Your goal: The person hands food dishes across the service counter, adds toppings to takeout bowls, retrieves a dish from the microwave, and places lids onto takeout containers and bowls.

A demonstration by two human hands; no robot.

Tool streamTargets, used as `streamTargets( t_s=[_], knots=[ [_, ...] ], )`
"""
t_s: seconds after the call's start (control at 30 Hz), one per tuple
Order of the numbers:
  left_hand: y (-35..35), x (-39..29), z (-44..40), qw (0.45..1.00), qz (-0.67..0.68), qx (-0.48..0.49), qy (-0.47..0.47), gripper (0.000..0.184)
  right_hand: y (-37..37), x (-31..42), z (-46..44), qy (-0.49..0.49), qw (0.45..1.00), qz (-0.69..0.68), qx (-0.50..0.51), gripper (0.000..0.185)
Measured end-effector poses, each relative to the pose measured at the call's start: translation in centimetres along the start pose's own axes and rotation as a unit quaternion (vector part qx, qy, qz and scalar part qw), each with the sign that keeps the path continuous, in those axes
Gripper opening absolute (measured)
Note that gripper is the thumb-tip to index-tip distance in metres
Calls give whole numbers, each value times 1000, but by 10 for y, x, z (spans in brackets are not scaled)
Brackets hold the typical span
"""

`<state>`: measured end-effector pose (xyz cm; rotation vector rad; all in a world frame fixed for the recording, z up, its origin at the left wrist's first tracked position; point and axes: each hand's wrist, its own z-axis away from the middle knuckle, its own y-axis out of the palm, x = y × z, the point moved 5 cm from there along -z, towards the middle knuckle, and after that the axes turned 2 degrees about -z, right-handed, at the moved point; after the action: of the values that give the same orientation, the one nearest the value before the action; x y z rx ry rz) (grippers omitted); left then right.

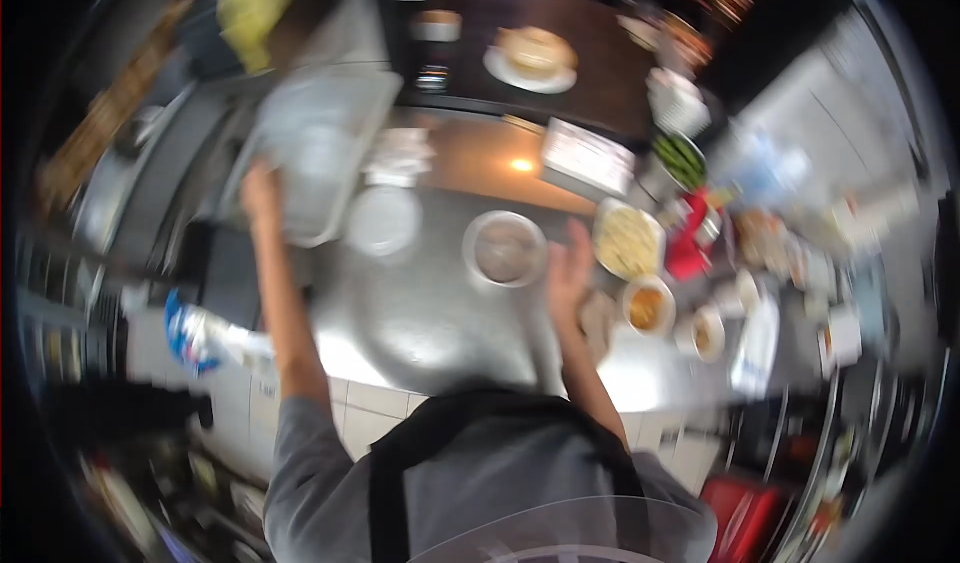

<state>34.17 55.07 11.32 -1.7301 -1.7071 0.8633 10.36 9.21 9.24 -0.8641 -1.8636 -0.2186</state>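
Observation:
My left hand (262,191) reaches over the near-left edge of a large translucent plastic tub (340,153). Motion blur smears its fingers, so I cannot tell whether they grip the rim. My right hand (568,268) has its fingers stretched out and apart, close beside a round white bowl (505,250). Something brownish-grey lies in the bowl. Whether the right fingers touch its rim is unclear. Between the tub and the bowl is a round white lid or plate (384,221). Right of my right hand stands a container of pale, shredded-looking food (629,241).
Small tubs of orange food (648,307) and brownish food (703,335) stand on the steel counter (420,313). Green vegetables (679,161) and a red item (688,238) are farther right. A white box (588,158) and a plated round item (535,58) are at the back.

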Motion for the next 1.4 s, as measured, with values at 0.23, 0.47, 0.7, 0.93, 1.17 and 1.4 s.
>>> streamTargets(
  t_s=[0.23, 0.47, 0.7, 0.93, 1.17, 1.4],
  knots=[
    [-163, -231, 121, 908, 382, 98, 140, 47, 68, 68, 22, 129, 838, -492, 196, 29],
    [-162, -299, 223, 640, 740, 203, -43, 37, -1, 47, 43, 150, 861, -440, 205, 8],
    [-160, -340, 258, 567, 769, 293, -31, 28, -88, 28, 62, 139, 894, -397, 152, 6],
    [-151, -369, 259, 413, 819, 360, -171, 27, -236, -34, 64, 299, 868, -379, -115, 9],
    [-191, -424, 264, 486, 795, 364, -20, 28, -246, 3, 48, 211, 954, -213, -14, 5],
    [-195, -438, 266, 421, 823, 381, -22, 38, -177, 59, 52, 32, 998, 6, 46, 7]
  ],
)
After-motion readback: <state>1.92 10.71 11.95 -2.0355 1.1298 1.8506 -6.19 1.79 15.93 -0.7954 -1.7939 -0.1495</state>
